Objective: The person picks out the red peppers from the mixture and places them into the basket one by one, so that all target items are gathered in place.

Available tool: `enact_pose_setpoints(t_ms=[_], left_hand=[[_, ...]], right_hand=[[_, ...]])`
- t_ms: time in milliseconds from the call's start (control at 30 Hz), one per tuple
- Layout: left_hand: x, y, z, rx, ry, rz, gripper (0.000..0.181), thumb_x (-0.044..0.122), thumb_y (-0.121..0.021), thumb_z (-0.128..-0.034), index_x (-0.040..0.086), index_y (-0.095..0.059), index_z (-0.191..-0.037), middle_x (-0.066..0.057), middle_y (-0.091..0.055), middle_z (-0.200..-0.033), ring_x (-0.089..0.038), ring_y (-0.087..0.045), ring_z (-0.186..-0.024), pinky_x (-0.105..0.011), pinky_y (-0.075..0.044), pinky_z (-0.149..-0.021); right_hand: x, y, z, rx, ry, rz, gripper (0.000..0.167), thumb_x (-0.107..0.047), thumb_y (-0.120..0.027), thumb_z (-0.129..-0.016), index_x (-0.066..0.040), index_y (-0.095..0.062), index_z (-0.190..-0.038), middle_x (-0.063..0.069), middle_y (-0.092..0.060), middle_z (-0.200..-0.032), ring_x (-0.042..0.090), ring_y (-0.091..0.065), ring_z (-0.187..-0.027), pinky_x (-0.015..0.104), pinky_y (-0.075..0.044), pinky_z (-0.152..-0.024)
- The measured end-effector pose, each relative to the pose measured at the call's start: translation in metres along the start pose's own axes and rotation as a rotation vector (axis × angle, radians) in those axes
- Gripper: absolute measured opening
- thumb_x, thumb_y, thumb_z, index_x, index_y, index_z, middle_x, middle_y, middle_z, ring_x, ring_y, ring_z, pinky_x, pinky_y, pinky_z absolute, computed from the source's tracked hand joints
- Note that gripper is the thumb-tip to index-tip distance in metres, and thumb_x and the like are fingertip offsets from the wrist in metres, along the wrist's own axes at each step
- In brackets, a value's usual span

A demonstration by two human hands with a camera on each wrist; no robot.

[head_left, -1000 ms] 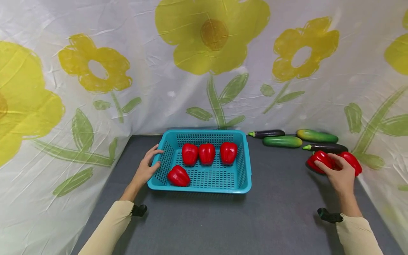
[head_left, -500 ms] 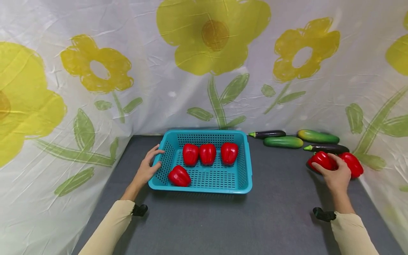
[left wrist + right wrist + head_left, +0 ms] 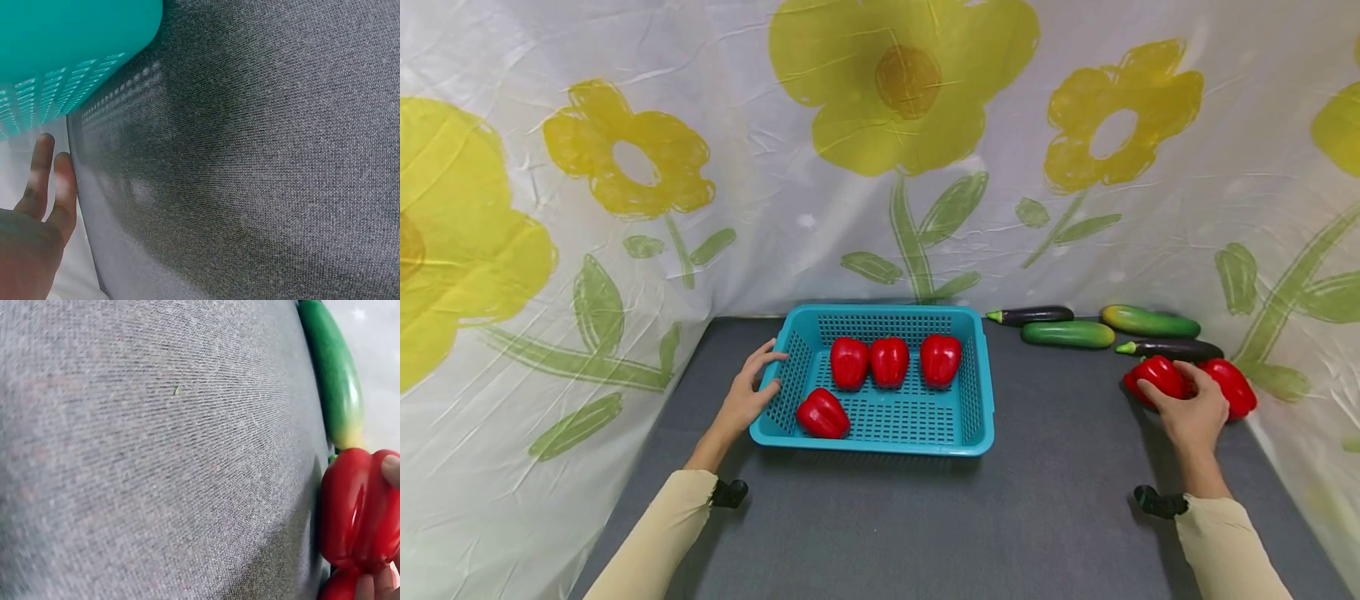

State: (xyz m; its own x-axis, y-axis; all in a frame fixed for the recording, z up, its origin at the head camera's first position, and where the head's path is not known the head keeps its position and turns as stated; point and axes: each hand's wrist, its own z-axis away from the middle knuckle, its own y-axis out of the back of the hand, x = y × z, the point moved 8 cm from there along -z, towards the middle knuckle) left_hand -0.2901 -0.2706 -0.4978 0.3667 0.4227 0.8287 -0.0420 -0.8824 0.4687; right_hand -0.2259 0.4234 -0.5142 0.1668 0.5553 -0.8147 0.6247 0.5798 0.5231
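Note:
At the left rim of a blue perforated basket (image 3: 871, 447) is my left hand (image 3: 748, 392), its thumb and a finger touching the rim in the head view. Two of its straight fingers (image 3: 64, 187) show outside the basket in the left wrist view. On the far right, my right hand (image 3: 1195, 408) grips a red bell pepper (image 3: 1156, 377). The thumb lies on one side of this pepper (image 3: 353, 506) and fingers on another in the right wrist view. A second red bell pepper (image 3: 1232, 390) lies just right of that hand, partly hidden by it.
Several red bell peppers (image 3: 940, 361) sit inside the basket. Behind the right hand lie eggplants (image 3: 1176, 348) and green cucumber-like vegetables (image 3: 1067, 334), near the flowered cloth backdrop (image 3: 805, 250). A dark grey cloth (image 3: 1045, 508) covers the table.
Between the first frame and now, my right hand has shifted slightly left, uncovering more of the second pepper. The gripped pepper has barely moved. My left hand and the basket stay put.

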Motion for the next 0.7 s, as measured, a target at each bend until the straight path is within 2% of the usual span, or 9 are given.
enact_pose_setpoints(t_ms=[267, 400, 567, 633, 700], left_hand=[[-0.002, 0.0, 0.0, 0.001, -0.002, 0.005, 0.04, -0.009, -0.054, -0.095, -0.003, -0.057, -0.135, -0.021, -0.027, -0.161, -0.04, -0.03, -0.142, -0.066, -0.038, -0.099], [0.006, -0.001, 0.0, 0.004, -0.002, 0.0, 0.039, -0.011, -0.053, -0.0943, -0.008, -0.055, -0.134, -0.026, -0.026, -0.159, -0.044, -0.03, -0.141, -0.067, -0.038, -0.098], [0.022, 0.0, 0.0, 0.002, -0.01, 0.026, 0.038, -0.014, -0.053, -0.0929, -0.013, -0.054, -0.131, -0.033, -0.026, -0.156, -0.049, -0.029, -0.139, -0.071, -0.036, -0.097], [0.022, 0.0, 0.0, 0.003, -0.013, 0.031, 0.039, -0.014, -0.052, -0.0927, -0.014, -0.054, -0.131, -0.033, -0.026, -0.156, -0.05, -0.029, -0.139, -0.071, -0.036, -0.097], [0.017, 0.0, 0.0, 0.002, -0.014, 0.032, 0.039, -0.014, -0.052, -0.0934, -0.013, -0.054, -0.132, -0.031, -0.026, -0.158, -0.048, -0.029, -0.14, -0.07, -0.036, -0.097]], right_hand=[[0.006, -0.002, 0.0, -0.011, -0.09, -0.038, 0.06, -0.027, -0.082, -0.086, -0.008, -0.062, -0.139, 0.018, -0.061, -0.136, 0.029, -0.053, -0.119, 0.04, -0.032, -0.107], [0.01, -0.002, 0.002, -0.013, -0.141, -0.073, 0.062, -0.031, -0.083, -0.085, -0.012, -0.063, -0.14, 0.012, -0.063, -0.136, 0.019, -0.054, -0.116, 0.028, -0.038, -0.101], [0.012, -0.002, 0.001, -0.008, -0.195, -0.219, 0.061, -0.028, -0.085, -0.083, -0.015, -0.065, -0.139, 0.001, -0.064, -0.129, 0.009, -0.053, -0.109, 0.019, -0.041, -0.091], [0.011, -0.002, 0.001, -0.009, -0.22, -0.308, 0.06, -0.024, -0.086, -0.082, -0.016, -0.066, -0.138, -0.002, -0.064, -0.126, 0.009, -0.053, -0.108, 0.016, -0.043, -0.087], [0.008, -0.002, 0.0, -0.009, -0.243, -0.389, 0.06, -0.021, -0.088, -0.081, -0.015, -0.067, -0.137, -0.002, -0.063, -0.125, 0.009, -0.053, -0.107, 0.014, -0.044, -0.082]])
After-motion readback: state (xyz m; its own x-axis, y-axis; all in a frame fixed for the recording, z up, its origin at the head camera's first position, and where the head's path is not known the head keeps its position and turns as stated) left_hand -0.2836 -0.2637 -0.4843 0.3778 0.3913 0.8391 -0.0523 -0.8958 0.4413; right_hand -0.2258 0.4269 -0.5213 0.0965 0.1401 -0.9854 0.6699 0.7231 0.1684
